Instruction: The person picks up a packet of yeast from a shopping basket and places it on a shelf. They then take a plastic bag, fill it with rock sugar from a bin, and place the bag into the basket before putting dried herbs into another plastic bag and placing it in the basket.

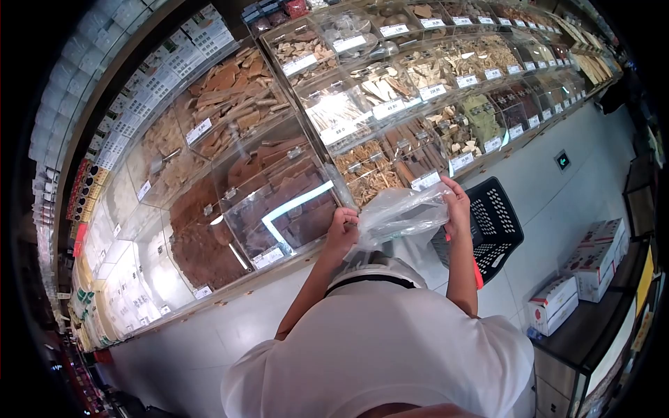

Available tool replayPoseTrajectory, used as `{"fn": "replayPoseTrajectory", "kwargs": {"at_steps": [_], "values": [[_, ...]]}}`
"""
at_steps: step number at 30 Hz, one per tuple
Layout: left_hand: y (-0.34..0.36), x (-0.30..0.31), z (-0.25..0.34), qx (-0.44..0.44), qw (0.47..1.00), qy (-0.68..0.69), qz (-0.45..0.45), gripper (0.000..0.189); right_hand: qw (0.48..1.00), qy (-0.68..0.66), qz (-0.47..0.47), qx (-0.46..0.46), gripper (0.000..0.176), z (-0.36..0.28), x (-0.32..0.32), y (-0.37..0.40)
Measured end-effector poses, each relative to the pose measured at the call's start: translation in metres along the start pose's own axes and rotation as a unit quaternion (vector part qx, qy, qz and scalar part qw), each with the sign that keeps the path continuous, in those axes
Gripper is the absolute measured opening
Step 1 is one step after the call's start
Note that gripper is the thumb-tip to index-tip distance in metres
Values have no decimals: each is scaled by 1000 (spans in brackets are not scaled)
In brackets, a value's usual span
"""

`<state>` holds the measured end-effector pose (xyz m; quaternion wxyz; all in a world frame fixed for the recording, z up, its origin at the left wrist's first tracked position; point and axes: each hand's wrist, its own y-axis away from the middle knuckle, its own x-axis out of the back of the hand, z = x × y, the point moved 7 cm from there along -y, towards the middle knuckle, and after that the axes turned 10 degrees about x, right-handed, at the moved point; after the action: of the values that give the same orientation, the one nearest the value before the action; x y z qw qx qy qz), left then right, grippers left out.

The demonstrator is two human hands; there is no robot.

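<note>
Stretched between both hands is a clear plastic bag [404,217], crumpled and see-through, held in front of the white shirt. My left hand [344,226] pinches its left edge, close to the corner of a bin of dark brown slabs [300,202]. My right hand [456,203] grips the bag's right edge with closed fingers. Just beyond the bag lies a bin of thin tan strips [366,171]. What the bag contains, if anything, cannot be made out.
Clear-lidded bins with price tags [432,90] run along the slanted display. A black shopping basket [496,226] with a red handle stands on the floor by my right arm. White cartons [592,261] sit on a low shelf at the right.
</note>
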<state>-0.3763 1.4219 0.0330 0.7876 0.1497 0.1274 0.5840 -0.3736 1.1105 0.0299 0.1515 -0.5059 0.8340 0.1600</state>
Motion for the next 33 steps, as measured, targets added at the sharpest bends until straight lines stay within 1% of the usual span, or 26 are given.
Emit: {"fn": "replayPoseTrajectory", "kwargs": {"at_steps": [3,4,7,10,11,12,13,16,18,19,22,25,26,28,29,30,31,33], "values": [[-2,14,-1,-3,998,-21,54,36,997,-60,53,-20,36,2,9,-3],[-2,17,3,-3,997,-29,68,38,998,-46,46,-9,34,1,10,-3],[4,14,12,12,999,30,9,51,999,-46,7,-11,33,10,0,-1],[5,0,19,-80,996,45,5,68,996,-29,-26,-79,32,21,-36,15],[7,-2,27,-138,989,-44,38,74,993,-37,-52,-97,31,21,-54,23],[11,-5,35,-194,969,-132,70,80,989,-44,-78,-116,31,21,-72,32],[15,-8,42,-248,938,-219,101,86,984,-52,-104,-134,31,23,-85,38],[15,-5,39,-229,915,-297,148,78,944,-103,-239,-201,30,38,-111,55],[-5,14,2,-217,923,-284,139,65,949,-80,-230,-201,30,30,-123,58],[-8,20,2,-211,927,-277,135,58,950,-68,-227,-202,30,27,-127,57],[-6,34,-7,-117,971,-179,103,39,947,-86,-253,-181,39,24,-123,46],[-3,43,-11,-5,988,-117,97,27,965,-64,-220,-130,46,9,-115,31],[-4,49,-12,-21,988,-101,115,24,964,-135,-203,-106,50,8,-109,22],[-6,60,-16,-52,985,-69,152,19,951,-244,-168,-92,50,5,-102,4],[-5,62,-11,-31,985,-70,156,19,939,-297,-151,-83,50,4,-99,-5],[-4,65,-6,-9,984,-71,161,19,953,-261,-141,-67,47,12,-94,-16],[-3,69,-3,13,984,-72,164,19,966,-210,-134,-72,46,21,-96,-25],[-5,75,-1,13,986,-89,140,21,984,-106,-119,-81,44,37,-108,-40]]}}
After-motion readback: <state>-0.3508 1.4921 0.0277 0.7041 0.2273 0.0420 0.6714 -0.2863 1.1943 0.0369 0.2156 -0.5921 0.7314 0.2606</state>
